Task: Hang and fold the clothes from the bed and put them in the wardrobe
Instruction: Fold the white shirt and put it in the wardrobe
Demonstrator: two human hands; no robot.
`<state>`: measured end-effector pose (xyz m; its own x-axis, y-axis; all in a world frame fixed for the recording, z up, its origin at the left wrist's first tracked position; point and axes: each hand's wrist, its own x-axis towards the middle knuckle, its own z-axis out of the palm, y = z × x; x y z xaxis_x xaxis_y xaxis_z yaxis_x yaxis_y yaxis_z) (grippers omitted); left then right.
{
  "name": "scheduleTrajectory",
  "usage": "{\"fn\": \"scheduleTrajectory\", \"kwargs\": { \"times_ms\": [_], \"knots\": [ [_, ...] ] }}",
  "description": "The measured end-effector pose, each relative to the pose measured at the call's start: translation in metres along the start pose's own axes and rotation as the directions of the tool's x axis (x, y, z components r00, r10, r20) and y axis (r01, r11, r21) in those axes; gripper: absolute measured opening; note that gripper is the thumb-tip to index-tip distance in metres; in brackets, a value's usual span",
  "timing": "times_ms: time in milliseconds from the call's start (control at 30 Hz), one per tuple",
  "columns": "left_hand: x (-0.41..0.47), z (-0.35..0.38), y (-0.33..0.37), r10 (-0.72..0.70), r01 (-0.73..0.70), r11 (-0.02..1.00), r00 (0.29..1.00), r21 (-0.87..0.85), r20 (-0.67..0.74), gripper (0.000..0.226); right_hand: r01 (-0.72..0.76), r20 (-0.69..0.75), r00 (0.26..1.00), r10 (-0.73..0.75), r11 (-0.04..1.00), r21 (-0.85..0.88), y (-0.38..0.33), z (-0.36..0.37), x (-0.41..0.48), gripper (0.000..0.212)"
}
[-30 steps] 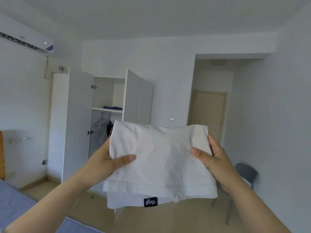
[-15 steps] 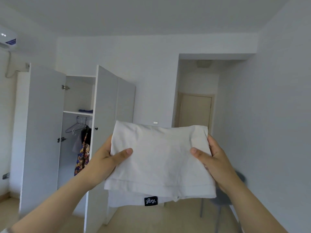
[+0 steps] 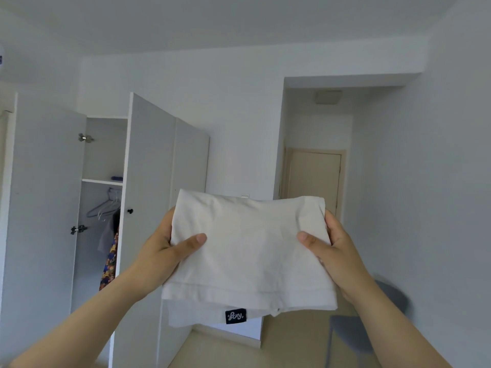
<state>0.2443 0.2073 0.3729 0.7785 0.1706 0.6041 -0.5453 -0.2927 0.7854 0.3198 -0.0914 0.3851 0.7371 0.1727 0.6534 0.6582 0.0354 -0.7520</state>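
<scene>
Both arms stretched forward, forearms in from 7 and 5 o'clock, converging at frame centre. Gripping with left hand [image 3: 162, 252] on the 9 o'clock edge of the folded white fabric garment [image 3: 249, 251]: thumb flat on top, pointing toward 3 o'clock. Mirrored grip by right hand [image 3: 341, 251] on the 3 o'clock edge, thumb on top pointing toward 9 o'clock. Fingers of both hands hidden under the fabric, so a pinch grip, thumb above, rest below. Garment held in mid-air between the hands, near edge lower than far edge. Lower layer sagging out at 6 o'clock, with a small black label [image 3: 235, 316] in white script. Script too small to read reliably. Garment type: cannot tell, folded into a rough rectangle.

At 9 o'clock of the garment: tall white wardrobe [image 3: 45, 195], two doors swung open, round black knob [image 3: 130, 211] on the nearer one. Interior mostly blocked by that door. Visible through the gap: white shelf [image 3: 102, 181] with a sliver of a dark blue item [image 3: 117, 178], wire hangers [image 3: 103, 208] on a rail below, a grey top [image 3: 106, 236] and a multicoloured patterned garment [image 3: 110, 264] hanging, each only partly seen. Wardrobe base cut off by the left forearm and the frame edge.

At 1 o'clock, behind the held garment: closed beige door [image 3: 313, 181] in a recess, lower part covered by the fabric. At 4 o'clock: grey chair [image 3: 382, 322], blurred, partly behind the right forearm.
</scene>
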Motion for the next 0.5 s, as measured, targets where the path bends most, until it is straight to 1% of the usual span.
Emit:
{"fn": "scheduleTrajectory", "kwargs": {
  "times_ms": [100,167,267,300,333,400,433,500],
  "knots": [
    [0.039,-0.001,-0.028,0.012,-0.012,1.0,1.0,-0.012,-0.024,0.063,0.005,-0.005,1.0,-0.005,1.0,-0.029,0.027,0.007,0.039,0.052],
    [0.068,0.0,-0.045,0.004,-0.005,0.999,0.999,-0.032,-0.033,0.068,0.004,-0.026,1.0,-0.005,0.999,-0.038,0.043,0.012,0.066,0.06],
    [0.109,0.008,-0.072,-0.041,0.037,0.997,0.997,-0.061,-0.061,0.06,-0.013,-0.073,0.997,0.013,1.0,0.002,0.073,0.013,0.104,0.079],
    [0.121,0.012,-0.082,-0.062,0.056,0.995,0.996,-0.077,-0.07,0.056,-0.025,-0.082,0.996,0.026,1.0,0.015,0.083,0.012,0.115,0.08],
    [0.133,0.017,-0.092,-0.088,0.081,0.992,0.993,-0.095,-0.075,0.053,-0.033,-0.084,0.996,0.035,0.999,0.024,0.093,0.011,0.126,0.074],
    [0.153,0.029,-0.11,-0.137,0.128,0.984,0.988,-0.126,-0.069,0.05,-0.034,-0.077,0.996,0.037,0.999,0.038,0.114,0.006,0.146,0.047],
    [0.163,0.035,-0.117,-0.147,0.137,0.981,0.987,-0.138,-0.063,0.048,-0.031,-0.081,0.996,0.035,0.998,0.049,0.124,0.003,0.157,0.037],
    [0.182,0.05,-0.132,-0.153,0.139,0.978,0.985,-0.157,-0.079,0.046,-0.015,-0.099,0.995,0.021,0.998,0.068,0.147,-0.004,0.18,0.025]
  ]
}}
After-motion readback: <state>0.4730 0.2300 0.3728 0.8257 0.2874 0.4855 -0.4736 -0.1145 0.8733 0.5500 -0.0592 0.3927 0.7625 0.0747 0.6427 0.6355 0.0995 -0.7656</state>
